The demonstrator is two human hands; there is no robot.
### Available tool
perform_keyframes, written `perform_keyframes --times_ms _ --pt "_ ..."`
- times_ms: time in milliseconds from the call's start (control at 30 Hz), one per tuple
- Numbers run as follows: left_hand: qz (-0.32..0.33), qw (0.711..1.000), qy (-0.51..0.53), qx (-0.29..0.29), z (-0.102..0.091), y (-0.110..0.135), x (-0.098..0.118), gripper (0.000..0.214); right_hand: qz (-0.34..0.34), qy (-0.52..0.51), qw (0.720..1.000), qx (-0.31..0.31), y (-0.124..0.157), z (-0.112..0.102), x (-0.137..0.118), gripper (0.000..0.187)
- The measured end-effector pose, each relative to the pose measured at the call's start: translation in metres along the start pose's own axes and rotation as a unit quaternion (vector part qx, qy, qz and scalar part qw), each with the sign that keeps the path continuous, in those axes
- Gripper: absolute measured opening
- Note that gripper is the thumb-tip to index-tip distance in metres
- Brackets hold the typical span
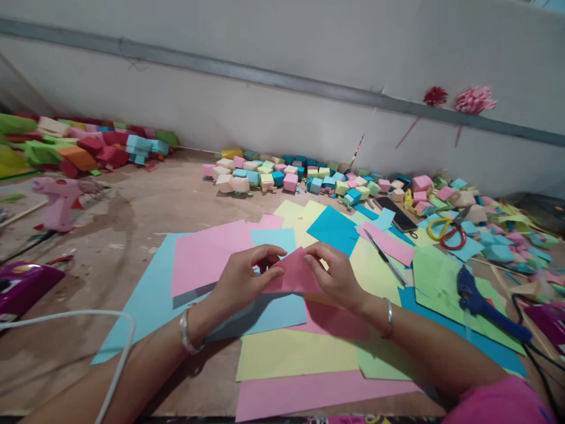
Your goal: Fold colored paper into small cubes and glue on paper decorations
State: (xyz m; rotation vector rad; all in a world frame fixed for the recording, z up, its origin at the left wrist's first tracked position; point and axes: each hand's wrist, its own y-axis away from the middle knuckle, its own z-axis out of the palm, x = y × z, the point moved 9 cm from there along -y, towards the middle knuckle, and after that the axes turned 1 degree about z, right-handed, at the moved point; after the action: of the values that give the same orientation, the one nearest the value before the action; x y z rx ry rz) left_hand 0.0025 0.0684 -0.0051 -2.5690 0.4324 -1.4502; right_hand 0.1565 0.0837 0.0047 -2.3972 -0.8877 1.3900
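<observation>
A small piece of pink paper (293,274) with a pointed top corner is held up over the sheets at mid-table. My left hand (249,271) grips its left side, thumb in front and fingers curled behind. At the top right corner, my right hand (333,272) pinches the same paper between thumb and fingers. Beneath both hands lie overlapping coloured sheets, among them a pink sheet (207,253), a light blue sheet (273,312), a yellow sheet (300,355) and a dark blue sheet (334,229).
On the right are a slim pen-like tool (384,256), a phone (395,215), scissors (454,228) and a blue glue gun (489,306). A pink glue gun (59,203) stands left, near a white cable (128,330). Folded paper boxes (289,181) line the wall.
</observation>
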Motion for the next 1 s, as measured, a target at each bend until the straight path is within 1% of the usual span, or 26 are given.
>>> perform_keyframes --times_ms 100,167,267,333,433,667,800,900,1000 --pt "-0.026 0.999 0.006 -0.024 0.004 -0.001 -0.004 0.013 0.009 -0.006 1.0 -0.004 0.0 0.0 0.003 0.013" --pt "-0.056 0.998 0.02 -0.031 0.006 -0.001 -0.01 0.012 0.017 -0.009 1.0 -0.013 0.0 0.001 0.003 0.013" --pt "-0.09 0.995 0.033 -0.042 0.009 -0.001 -0.017 0.014 0.047 -0.023 0.998 -0.033 -0.001 0.003 0.006 0.011" --pt "-0.092 0.994 0.033 -0.051 0.011 0.0 -0.018 0.015 0.066 -0.036 0.996 -0.045 -0.002 0.004 0.006 0.009" --pt "-0.082 0.994 0.032 -0.063 0.013 0.001 -0.015 0.016 0.068 -0.044 0.995 -0.052 -0.003 0.004 0.005 0.013" --pt "-0.071 0.994 0.039 -0.072 0.016 0.003 -0.011 0.016 0.061 -0.034 0.997 -0.035 -0.002 0.001 0.004 0.011" --pt "-0.093 0.992 0.038 -0.081 0.017 0.004 -0.013 0.02 0.048 -0.03 0.998 -0.031 -0.002 0.0 0.0 0.013" --pt "-0.119 0.987 -0.007 -0.106 0.019 0.004 -0.018 0.022 0.047 -0.029 0.998 -0.012 -0.004 -0.007 0.002 0.013" --pt "-0.119 0.985 -0.059 -0.107 0.015 0.001 -0.022 0.025 0.049 -0.018 0.998 0.023 -0.009 -0.021 0.007 0.013"
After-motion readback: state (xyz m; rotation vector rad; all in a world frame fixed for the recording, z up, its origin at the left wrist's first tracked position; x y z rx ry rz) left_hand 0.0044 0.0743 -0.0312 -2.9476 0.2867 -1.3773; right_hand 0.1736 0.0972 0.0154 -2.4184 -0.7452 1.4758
